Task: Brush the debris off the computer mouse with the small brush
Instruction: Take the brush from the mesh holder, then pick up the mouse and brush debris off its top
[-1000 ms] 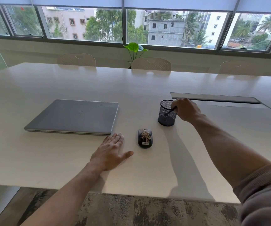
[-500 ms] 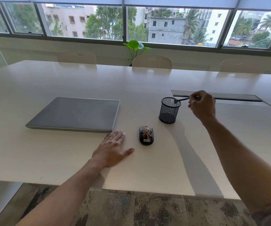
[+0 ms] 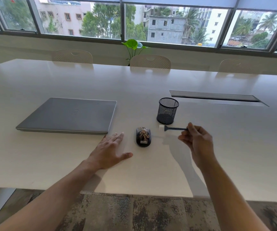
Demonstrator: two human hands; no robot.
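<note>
My right hand (image 3: 197, 140) pinches the small brush (image 3: 174, 129) by the end of its dark handle, with the pale bristle head pointing left toward the computer mouse (image 3: 143, 137). The brush is off the table (image 3: 217, 147), just in front of the mesh pen cup (image 3: 167, 110) and just to the right of the mouse. My left hand (image 3: 110, 151) lies flat and relaxed on the table, fingers straight, gripping nothing, near the mouse's left side and apart from it.

The mouse sits on the table between my two hands, in front of the closed laptop (image 3: 69, 115). Brown debris (image 3: 143, 135) covers the middle of its top surface, above the label.

Recommended procedure for the step in hand:

1. Lower the bristle head onto the top of the mouse, at the edge of the debris.
2. Keep the pinch light, so that the bristles flex rather than scrape.
3. Stroke in one direction, away from the laptop (loose particles may otherwise settle on its lid).
4. If the mouse slides under the stroke, steady it with the left hand at its side.
</note>
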